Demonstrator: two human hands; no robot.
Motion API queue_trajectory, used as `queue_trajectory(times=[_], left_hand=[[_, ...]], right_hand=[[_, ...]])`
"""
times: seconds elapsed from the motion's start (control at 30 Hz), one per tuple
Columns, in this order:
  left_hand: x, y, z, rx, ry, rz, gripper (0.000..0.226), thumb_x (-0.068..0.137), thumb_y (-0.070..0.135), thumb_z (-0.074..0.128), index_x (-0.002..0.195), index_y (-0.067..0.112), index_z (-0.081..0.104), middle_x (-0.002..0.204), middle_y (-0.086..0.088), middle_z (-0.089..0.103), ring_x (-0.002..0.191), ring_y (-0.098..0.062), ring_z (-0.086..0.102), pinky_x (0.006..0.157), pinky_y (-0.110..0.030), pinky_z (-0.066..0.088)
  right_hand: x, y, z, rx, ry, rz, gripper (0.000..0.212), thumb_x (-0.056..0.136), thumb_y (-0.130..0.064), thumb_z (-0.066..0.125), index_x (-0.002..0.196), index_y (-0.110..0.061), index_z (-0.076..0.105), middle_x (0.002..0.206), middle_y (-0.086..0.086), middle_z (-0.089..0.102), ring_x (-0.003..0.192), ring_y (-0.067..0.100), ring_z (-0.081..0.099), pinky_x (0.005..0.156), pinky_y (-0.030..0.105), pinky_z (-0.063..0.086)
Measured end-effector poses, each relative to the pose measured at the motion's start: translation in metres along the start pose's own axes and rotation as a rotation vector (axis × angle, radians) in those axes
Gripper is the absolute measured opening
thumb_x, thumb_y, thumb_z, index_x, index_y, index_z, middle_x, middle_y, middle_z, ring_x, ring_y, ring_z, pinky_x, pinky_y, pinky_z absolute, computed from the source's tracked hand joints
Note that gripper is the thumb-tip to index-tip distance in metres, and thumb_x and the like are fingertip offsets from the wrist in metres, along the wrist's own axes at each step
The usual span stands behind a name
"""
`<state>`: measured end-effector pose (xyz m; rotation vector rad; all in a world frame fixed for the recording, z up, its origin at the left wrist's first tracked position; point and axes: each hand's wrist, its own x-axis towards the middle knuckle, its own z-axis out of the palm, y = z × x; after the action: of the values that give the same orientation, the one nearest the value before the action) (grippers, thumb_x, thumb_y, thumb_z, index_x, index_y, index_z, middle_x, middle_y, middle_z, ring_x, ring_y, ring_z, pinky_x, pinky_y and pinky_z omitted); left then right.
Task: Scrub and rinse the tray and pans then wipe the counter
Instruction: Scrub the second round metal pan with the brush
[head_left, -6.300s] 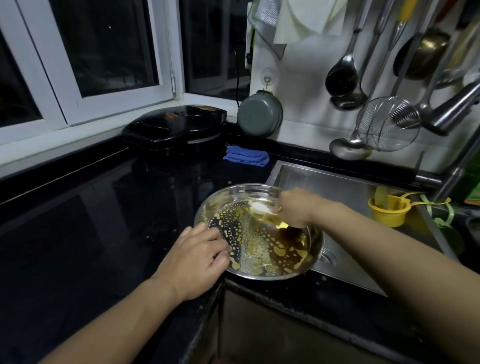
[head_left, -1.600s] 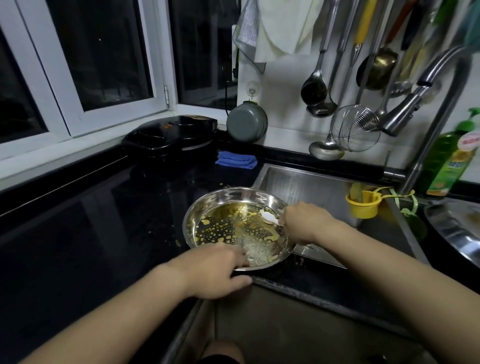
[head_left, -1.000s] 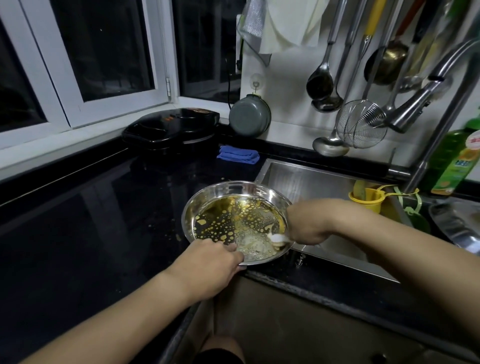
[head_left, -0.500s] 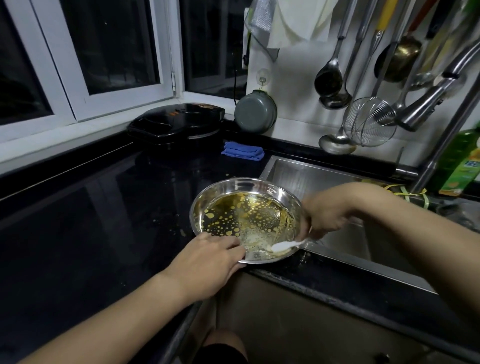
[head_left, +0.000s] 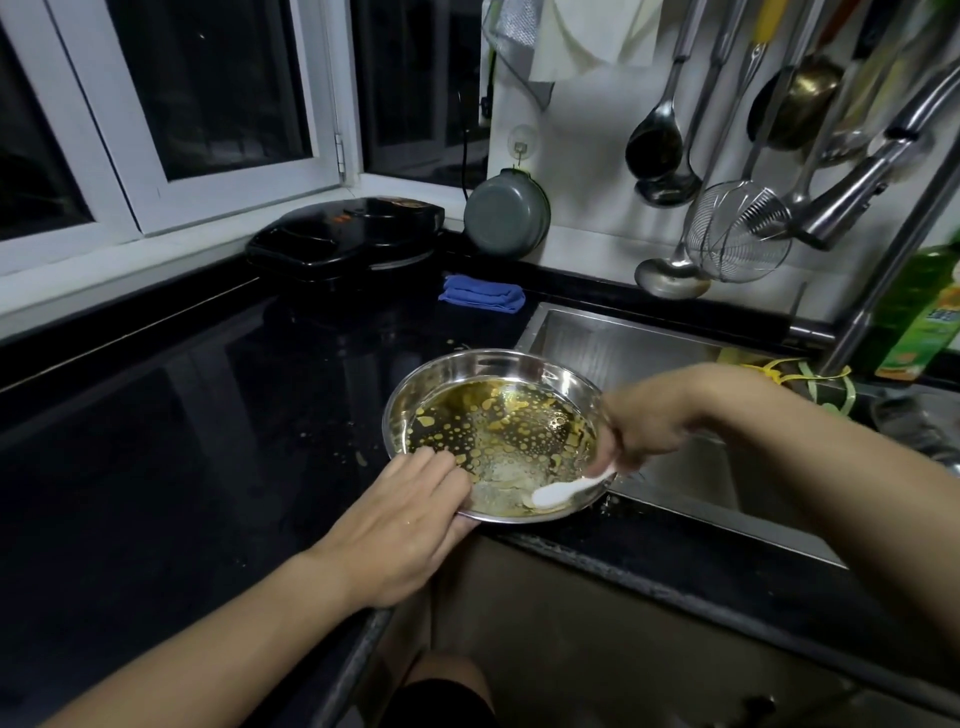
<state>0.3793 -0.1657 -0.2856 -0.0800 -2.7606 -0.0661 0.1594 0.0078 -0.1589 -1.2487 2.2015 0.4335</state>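
Steel pan (head_left: 498, 415): round, shallow, sitting on the black table (head_left: 208, 441) at its front edge, just left of the sink (head_left: 649, 353). Greasy yellow film covers the base.

Left hand (head_left: 410, 519): fingers spread flat over the near-left rim, pinning the pan down.

Right hand (head_left: 644, 421): over the right rim, closed around the handle of a white spoon-like scraper (head_left: 566, 489); head lies on the pan's near-right base. Exact finger grip blurred.

Key relation: pan lies between both hands, sink immediately right. Right hand is nearer the sink, so tipping would go that way.

Blue cloth (head_left: 483, 293) folded behind, well apart.
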Motion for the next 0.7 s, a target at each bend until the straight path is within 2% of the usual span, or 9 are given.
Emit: queue_trajectory(times=[0.03, 0.13, 0.23, 0.3, 0.4, 0.5, 0.57, 0.63, 0.7], left_hand=[[0.0, -0.001, 0.001, -0.013, -0.001, -0.006, 0.019, 0.108, 0.042, 0.039, 0.096, 0.028, 0.042, 0.095, 0.014, 0.035, 0.086, -0.011, 0.036, 0.084, -0.03, 0.038], [0.0, -0.003, 0.002, -0.051, -0.016, -0.015, 0.019, 0.107, 0.043, 0.039, 0.095, 0.029, 0.042, 0.095, 0.016, 0.036, 0.088, -0.01, 0.036, 0.086, -0.029, 0.037], [0.001, -0.003, 0.002, -0.1, -0.04, -0.028, 0.017, 0.106, 0.043, 0.04, 0.095, 0.03, 0.041, 0.095, 0.017, 0.036, 0.089, -0.008, 0.036, 0.087, -0.028, 0.036], [0.001, -0.003, 0.001, -0.118, -0.048, -0.04, 0.017, 0.106, 0.043, 0.041, 0.094, 0.031, 0.04, 0.095, 0.017, 0.035, 0.089, -0.009, 0.036, 0.088, -0.028, 0.036], [0.0, -0.003, 0.0, -0.126, -0.048, -0.054, 0.017, 0.105, 0.044, 0.042, 0.094, 0.031, 0.039, 0.094, 0.017, 0.036, 0.09, -0.009, 0.036, 0.088, -0.028, 0.036], [0.0, -0.003, 0.001, -0.127, -0.043, -0.055, 0.018, 0.104, 0.045, 0.043, 0.093, 0.031, 0.039, 0.093, 0.017, 0.037, 0.089, -0.009, 0.036, 0.087, -0.028, 0.036], [0.001, -0.004, 0.002, -0.123, -0.037, -0.052, 0.018, 0.104, 0.045, 0.043, 0.092, 0.032, 0.039, 0.093, 0.017, 0.036, 0.088, -0.009, 0.036, 0.086, -0.027, 0.035], [0.001, -0.003, 0.002, -0.128, -0.035, -0.055, 0.017, 0.103, 0.045, 0.044, 0.092, 0.033, 0.038, 0.093, 0.018, 0.035, 0.088, -0.008, 0.035, 0.086, -0.024, 0.032], [0.001, -0.003, 0.002, -0.126, -0.036, -0.055, 0.017, 0.103, 0.045, 0.042, 0.092, 0.032, 0.039, 0.093, 0.018, 0.036, 0.088, -0.008, 0.035, 0.086, -0.024, 0.031]], right_hand=[[0.002, 0.001, 0.001, -0.01, 0.005, -0.003, 0.029, 0.093, -0.013, 0.069, 0.118, -0.026, 0.075, 0.095, -0.03, 0.063, 0.087, -0.001, 0.056, 0.073, 0.013, 0.04], [0.021, -0.018, 0.012, 0.069, 0.056, -0.127, 0.033, 0.095, -0.014, 0.066, 0.124, -0.029, 0.071, 0.112, -0.025, 0.063, 0.088, -0.002, 0.055, 0.074, 0.013, 0.04], [0.043, -0.035, 0.019, 0.178, 0.22, -0.19, 0.026, 0.098, -0.018, 0.063, 0.12, -0.029, 0.072, 0.092, -0.025, 0.062, 0.072, -0.001, 0.052, 0.061, 0.014, 0.041], [0.048, -0.027, 0.012, 0.171, 0.311, -0.141, 0.018, 0.099, -0.018, 0.061, 0.107, -0.028, 0.073, 0.084, -0.019, 0.06, 0.071, 0.004, 0.056, 0.06, 0.017, 0.044], [0.037, -0.003, 0.003, 0.16, 0.262, -0.068, 0.03, 0.099, -0.016, 0.061, 0.076, -0.034, 0.065, 0.081, -0.016, 0.061, 0.074, 0.009, 0.056, 0.067, 0.021, 0.048], [0.024, -0.002, 0.007, 0.104, 0.079, -0.075, 0.025, 0.095, -0.011, 0.066, 0.106, -0.03, 0.076, 0.08, -0.028, 0.056, 0.069, -0.002, 0.051, 0.06, 0.01, 0.039], [0.024, -0.012, 0.012, 0.091, 0.027, -0.09, 0.03, 0.094, -0.01, 0.066, 0.117, -0.027, 0.075, 0.092, -0.031, 0.058, 0.067, -0.007, 0.052, 0.054, 0.005, 0.038], [0.033, -0.016, 0.012, 0.147, 0.109, -0.074, 0.025, 0.096, -0.011, 0.064, 0.11, -0.027, 0.076, 0.108, -0.021, 0.066, 0.066, -0.004, 0.055, 0.053, 0.009, 0.04], [0.041, -0.012, 0.008, 0.124, 0.289, 0.035, 0.018, 0.098, -0.016, 0.061, 0.099, -0.029, 0.074, 0.104, -0.004, 0.071, 0.068, 0.01, 0.056, 0.055, 0.02, 0.043]])
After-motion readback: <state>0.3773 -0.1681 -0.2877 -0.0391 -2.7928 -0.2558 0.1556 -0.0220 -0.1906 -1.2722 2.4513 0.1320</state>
